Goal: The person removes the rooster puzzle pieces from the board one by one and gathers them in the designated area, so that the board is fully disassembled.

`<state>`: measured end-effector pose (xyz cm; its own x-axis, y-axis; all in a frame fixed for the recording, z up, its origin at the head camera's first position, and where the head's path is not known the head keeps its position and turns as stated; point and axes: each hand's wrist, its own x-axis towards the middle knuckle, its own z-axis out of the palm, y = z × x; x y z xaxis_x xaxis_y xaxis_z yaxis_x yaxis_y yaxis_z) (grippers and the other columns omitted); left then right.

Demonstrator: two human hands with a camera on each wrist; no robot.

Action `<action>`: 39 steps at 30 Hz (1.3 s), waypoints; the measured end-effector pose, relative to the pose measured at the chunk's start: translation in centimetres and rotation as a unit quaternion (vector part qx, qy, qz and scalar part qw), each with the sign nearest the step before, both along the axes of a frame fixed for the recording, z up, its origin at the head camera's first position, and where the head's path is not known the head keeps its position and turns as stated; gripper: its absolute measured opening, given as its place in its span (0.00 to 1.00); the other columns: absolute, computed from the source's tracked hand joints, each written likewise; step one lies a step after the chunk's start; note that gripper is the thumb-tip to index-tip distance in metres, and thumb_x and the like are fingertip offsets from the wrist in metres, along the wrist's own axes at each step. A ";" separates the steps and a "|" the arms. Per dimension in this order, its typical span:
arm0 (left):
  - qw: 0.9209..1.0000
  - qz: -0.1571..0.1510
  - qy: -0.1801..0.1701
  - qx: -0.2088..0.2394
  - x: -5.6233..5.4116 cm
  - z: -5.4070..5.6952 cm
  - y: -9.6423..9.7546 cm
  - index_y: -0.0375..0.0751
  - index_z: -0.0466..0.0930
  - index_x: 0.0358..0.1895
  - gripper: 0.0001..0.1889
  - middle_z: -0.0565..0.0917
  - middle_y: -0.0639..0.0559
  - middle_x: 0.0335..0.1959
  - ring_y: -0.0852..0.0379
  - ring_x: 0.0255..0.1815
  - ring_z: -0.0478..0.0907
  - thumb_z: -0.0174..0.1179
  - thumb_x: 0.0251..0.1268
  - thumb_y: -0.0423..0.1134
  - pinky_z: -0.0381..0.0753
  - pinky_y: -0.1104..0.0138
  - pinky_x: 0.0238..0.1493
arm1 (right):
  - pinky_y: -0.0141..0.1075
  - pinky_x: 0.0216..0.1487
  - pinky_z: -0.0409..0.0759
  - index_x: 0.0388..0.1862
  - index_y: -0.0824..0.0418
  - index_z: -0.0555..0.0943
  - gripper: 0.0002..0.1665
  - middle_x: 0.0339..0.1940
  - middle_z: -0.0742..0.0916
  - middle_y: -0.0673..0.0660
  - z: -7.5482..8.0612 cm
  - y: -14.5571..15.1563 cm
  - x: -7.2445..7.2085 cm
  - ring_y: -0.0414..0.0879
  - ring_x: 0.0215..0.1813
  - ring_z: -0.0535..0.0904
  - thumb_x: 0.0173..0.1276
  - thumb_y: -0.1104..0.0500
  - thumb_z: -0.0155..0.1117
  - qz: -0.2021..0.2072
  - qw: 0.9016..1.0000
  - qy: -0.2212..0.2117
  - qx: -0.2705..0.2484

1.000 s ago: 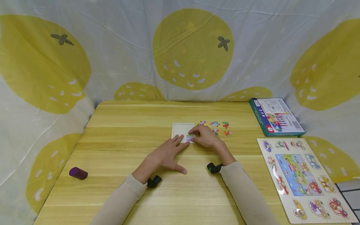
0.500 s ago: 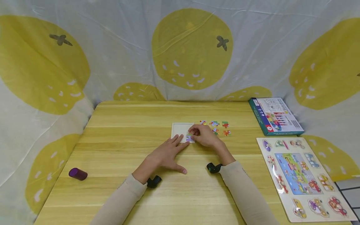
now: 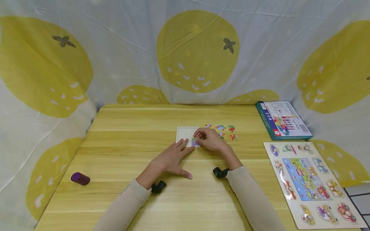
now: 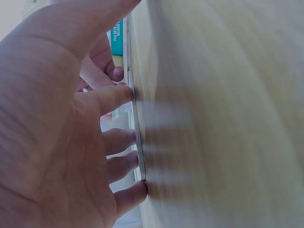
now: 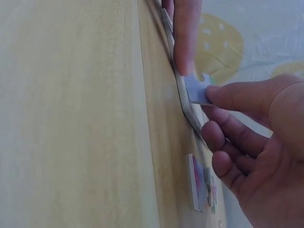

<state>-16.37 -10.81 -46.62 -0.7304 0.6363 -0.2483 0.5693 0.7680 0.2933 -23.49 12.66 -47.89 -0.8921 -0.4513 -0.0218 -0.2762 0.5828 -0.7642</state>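
A small white square puzzle tray point(image 3: 182, 132) lies flat on the table. In its near right corner is a purple jigsaw piece point(image 3: 194, 142). My right hand point(image 3: 212, 140) holds this piece at its edge, the thumb on its face in the right wrist view and the other fingers curled behind. My left hand point(image 3: 170, 158) is spread, its fingertips resting on the tray's near edge, with the thumb out over the table. The left wrist view shows those fingertips along the tray edge point(image 4: 137, 128). Several loose jigsaw pieces point(image 3: 220, 127) lie right of the tray, partly hidden by my right hand.
A boxed set point(image 3: 284, 120) lies at the back right. In front of it is a large picture puzzle board point(image 3: 278, 189). A purple cylinder point(image 3: 80, 178) lies at the left. A fruit-patterned cloth point(image 3: 199, 51) hangs behind the table.
Both hands stay nearly in place. My right fingertips and the purple jigsaw piece have shifted only very slightly within the tray corner.
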 end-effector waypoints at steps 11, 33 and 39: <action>1.000 0.001 0.003 0.013 0.1 -0.1 0.1 0.58 0.50 0.85 0.64 0.43 0.44 0.87 0.43 0.87 0.40 0.67 0.45 0.80 0.48 0.46 0.84 | 0.37 0.45 0.83 0.54 0.57 0.84 0.11 0.43 0.86 0.54 0.8 1.8 1.0 0.48 0.44 0.86 0.76 0.60 0.64 -0.035 0.998 -0.007 -0.052; 1.000 0.001 0.007 0.012 0.1 -0.1 0.2 0.57 0.49 0.85 0.65 0.43 0.42 0.87 0.42 0.87 0.39 0.69 0.45 0.78 0.47 0.45 0.84 | 0.46 0.56 0.86 0.56 0.60 0.83 0.14 0.52 0.87 0.61 1.0 10.5 2.9 0.53 0.52 0.86 0.73 0.61 0.68 -0.134 0.990 -0.004 -0.051; 1.000 0.005 0.004 0.007 0.2 -0.1 0.2 0.57 0.48 0.85 0.65 0.42 0.43 0.87 0.43 0.87 0.39 0.68 0.45 0.79 0.47 0.46 0.84 | 0.36 0.53 0.86 0.53 0.63 0.84 0.13 0.50 0.87 0.62 0.8 12.1 3.5 0.53 0.51 0.84 0.73 0.60 0.68 -0.158 0.987 0.002 -0.037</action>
<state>-16.20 -10.61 -46.75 -0.7384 0.6329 -0.2328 0.5645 0.7689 0.3002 -19.97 24.76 -47.06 -0.9886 -0.1504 0.0048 -0.0926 0.5832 -0.8070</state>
